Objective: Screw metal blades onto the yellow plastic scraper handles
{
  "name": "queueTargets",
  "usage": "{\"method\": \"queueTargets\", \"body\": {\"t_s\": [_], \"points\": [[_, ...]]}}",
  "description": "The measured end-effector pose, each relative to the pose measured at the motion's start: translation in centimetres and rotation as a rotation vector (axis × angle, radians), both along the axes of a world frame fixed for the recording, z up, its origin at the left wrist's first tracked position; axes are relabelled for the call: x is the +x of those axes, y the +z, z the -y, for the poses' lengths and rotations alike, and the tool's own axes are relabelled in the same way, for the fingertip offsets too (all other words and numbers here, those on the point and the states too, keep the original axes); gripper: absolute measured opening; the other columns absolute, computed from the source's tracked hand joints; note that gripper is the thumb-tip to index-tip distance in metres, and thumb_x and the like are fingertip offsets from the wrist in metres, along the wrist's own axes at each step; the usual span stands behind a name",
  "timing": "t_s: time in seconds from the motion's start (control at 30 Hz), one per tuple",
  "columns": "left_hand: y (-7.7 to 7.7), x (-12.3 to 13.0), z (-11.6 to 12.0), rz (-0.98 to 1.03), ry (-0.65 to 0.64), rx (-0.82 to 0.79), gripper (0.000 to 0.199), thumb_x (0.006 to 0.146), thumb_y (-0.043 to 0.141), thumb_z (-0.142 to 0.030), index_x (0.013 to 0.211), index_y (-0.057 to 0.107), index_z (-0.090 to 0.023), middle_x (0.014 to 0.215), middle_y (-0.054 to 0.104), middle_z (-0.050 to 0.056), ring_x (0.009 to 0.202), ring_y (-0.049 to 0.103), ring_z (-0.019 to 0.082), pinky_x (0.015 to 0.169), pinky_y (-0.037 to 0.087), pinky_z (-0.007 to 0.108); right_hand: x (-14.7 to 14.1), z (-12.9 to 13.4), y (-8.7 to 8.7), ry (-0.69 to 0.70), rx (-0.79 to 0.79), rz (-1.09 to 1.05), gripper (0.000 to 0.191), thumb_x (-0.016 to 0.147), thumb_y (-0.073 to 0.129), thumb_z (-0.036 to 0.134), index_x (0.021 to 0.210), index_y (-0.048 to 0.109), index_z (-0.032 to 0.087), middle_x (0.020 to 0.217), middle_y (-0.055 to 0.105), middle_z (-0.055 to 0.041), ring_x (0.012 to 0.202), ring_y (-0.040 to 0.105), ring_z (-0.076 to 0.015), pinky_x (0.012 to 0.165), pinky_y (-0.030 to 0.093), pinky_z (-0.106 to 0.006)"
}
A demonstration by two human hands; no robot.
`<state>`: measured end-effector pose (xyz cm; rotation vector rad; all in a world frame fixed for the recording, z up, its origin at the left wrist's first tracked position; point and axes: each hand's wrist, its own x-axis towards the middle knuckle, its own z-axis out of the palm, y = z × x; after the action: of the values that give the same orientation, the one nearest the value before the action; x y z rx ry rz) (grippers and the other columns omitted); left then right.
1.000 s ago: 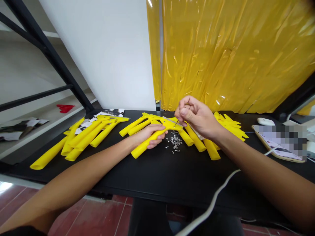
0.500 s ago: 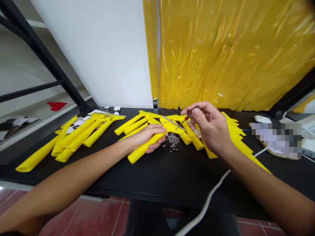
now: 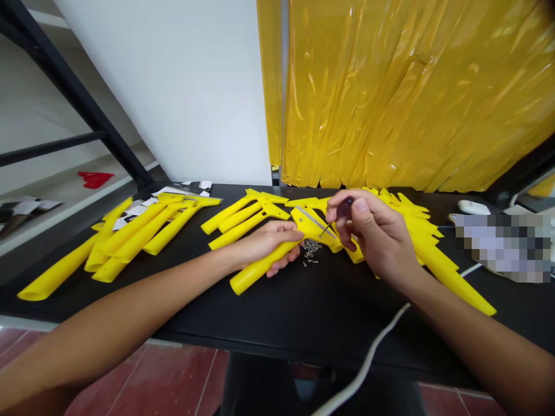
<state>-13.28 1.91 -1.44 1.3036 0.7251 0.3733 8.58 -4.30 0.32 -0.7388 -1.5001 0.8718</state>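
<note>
My left hand [image 3: 271, 245] is wrapped round a yellow scraper-like handle [image 3: 264, 266], its wide head tilted up to the right with a metal strip along the edge. A small screw sits near the head's left corner. In my right hand [image 3: 368, 225] is a screwdriver with a dark red grip [image 3: 346, 208], held between thumb and fingers. Its thin shaft points down-left, and the tip meets the head at a screw spot near the strip. Small loose screws and nuts [image 3: 311, 248] lie on the black table just beyond and below the head.
Yellow handles lie in groups at the left [image 3: 143, 231], behind my left hand [image 3: 236, 219] and at the right [image 3: 437, 254]. A white cable [image 3: 368, 358] crosses the table's front edge [image 3: 277, 346]. A white mouse [image 3: 474, 207] and a blurred-out object [image 3: 503, 245] sit at the right.
My right hand has turned around the screwdriver grip, showing more of it. The handle's head appears slightly shifted to the right; the whole view has moved a little.
</note>
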Motion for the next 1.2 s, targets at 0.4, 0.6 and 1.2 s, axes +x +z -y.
{"method": "queueTargets", "body": {"t_s": [0.4,0.6,1.2], "points": [[0.02,0.11,0.10,-0.030,0.027,0.028,0.031,0.097,0.066,-0.046,0.087,0.052,-0.021,0.069,0.061,-0.002,0.038,0.048,0.008,0.030,0.039,0.019,0.01,0.01,0.38,-0.010,-0.030,-0.023,0.030,0.104,0.052,0.052,0.106,0.066,0.026,0.089,0.058,-0.0023,0.058,0.046,-0.0118,0.046,0.046,-0.025],[0.26,0.16,0.20,-0.049,0.025,0.046,0.029,0.099,0.063,-0.045,0.086,0.051,-0.022,0.069,0.061,-0.002,0.038,0.048,0.008,0.030,0.039,0.020,0.00,-0.10,0.24,-0.029,-0.016,-0.087,0.025,0.097,0.066,0.050,0.102,0.056,0.028,0.083,0.061,0.0004,0.056,0.048,-0.0119,0.045,0.046,-0.024],[0.31,0.39,0.36,-0.013,0.042,-0.007,0.028,0.099,0.063,-0.042,0.087,0.047,-0.022,0.067,0.054,-0.004,0.037,0.046,0.008,0.030,0.037,0.019,0.17,-0.22,0.17,-0.080,0.030,-0.065,0.030,0.104,0.056,0.049,0.108,0.071,0.023,0.097,0.066,-0.0037,0.057,0.051,-0.0092,0.042,0.049,-0.023]]}}
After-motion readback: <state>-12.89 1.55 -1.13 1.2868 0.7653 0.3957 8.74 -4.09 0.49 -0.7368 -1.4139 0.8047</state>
